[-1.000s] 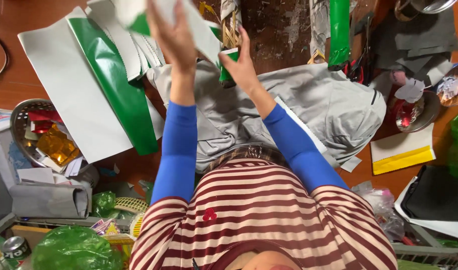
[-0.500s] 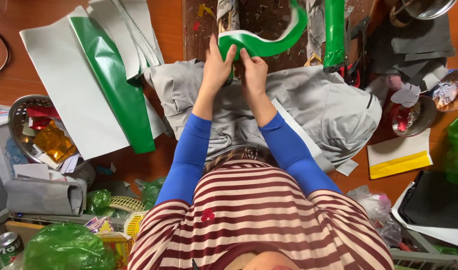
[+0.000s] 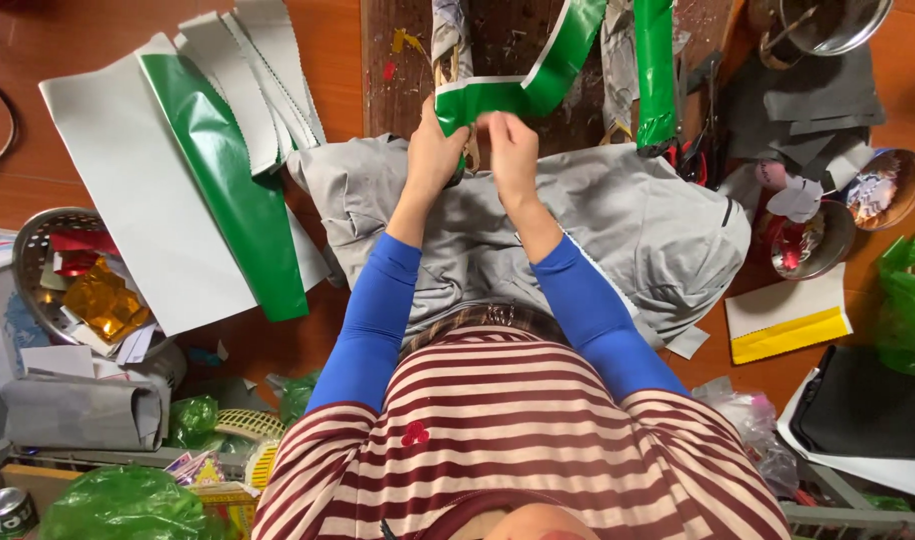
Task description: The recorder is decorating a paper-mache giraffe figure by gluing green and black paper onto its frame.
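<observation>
Reddish-brown floor [image 3: 338, 60], crowded. At the far middle, a dark paint-flecked wooden board [image 3: 403, 75]. To the left, large grey paper sheets [image 3: 128, 190] with a glossy green sheet [image 3: 228, 190] folded over them. Further left, a metal colander [image 3: 38, 250] with red and gold foil scraps. To the right, dark grey paper pieces [image 3: 808, 100], small metal bowls [image 3: 813, 245], a white and yellow card [image 3: 788, 320], a green plastic bag [image 3: 913, 300].

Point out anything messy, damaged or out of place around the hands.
Both hands, left hand and right hand, pinch a green strip over a wooden board that is spattered with paint and pitted. Cut grey-and-green sheets lie fanned askew on the floor, and paper scraps fill a metal colander.
</observation>
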